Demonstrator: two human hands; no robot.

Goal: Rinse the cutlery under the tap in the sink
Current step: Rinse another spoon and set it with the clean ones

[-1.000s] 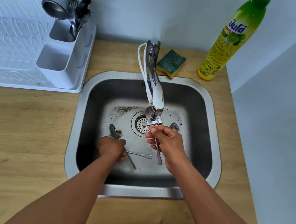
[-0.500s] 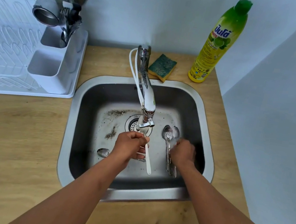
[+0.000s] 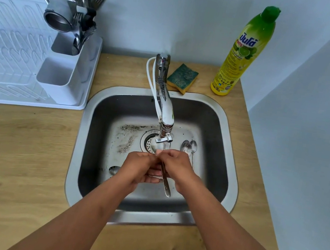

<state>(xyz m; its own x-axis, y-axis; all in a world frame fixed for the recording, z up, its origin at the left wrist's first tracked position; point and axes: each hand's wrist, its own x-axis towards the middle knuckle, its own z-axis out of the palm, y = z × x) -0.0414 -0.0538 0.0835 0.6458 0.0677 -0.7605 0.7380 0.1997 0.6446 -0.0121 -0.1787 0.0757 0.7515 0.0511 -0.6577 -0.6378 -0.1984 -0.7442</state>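
Note:
Under the tap (image 3: 165,122), over the steel sink (image 3: 228,156), my left hand (image 3: 138,168) and my right hand (image 3: 176,167) meet around a piece of metal cutlery (image 3: 166,184). Its handle sticks out below the hands; its head is hidden by my fingers. Water runs from the spout onto my fingers. Two spoons (image 3: 188,148) lie on the sink floor to the right of my hands. Left of my left hand another spoon's bowl (image 3: 114,169) shows on the sink floor.
A white drying rack (image 3: 6,69) with a cutlery holder (image 3: 66,70) full of utensils and a strainer stands at the left. A green-yellow sponge (image 3: 181,80) and a dish soap bottle (image 3: 243,57) sit behind the sink. Dirt specks lie near the drain (image 3: 149,142).
My right hand left the spoons at the sink's right side and joined my left hand on the cutlery under the tap. The camera view shifted slightly.

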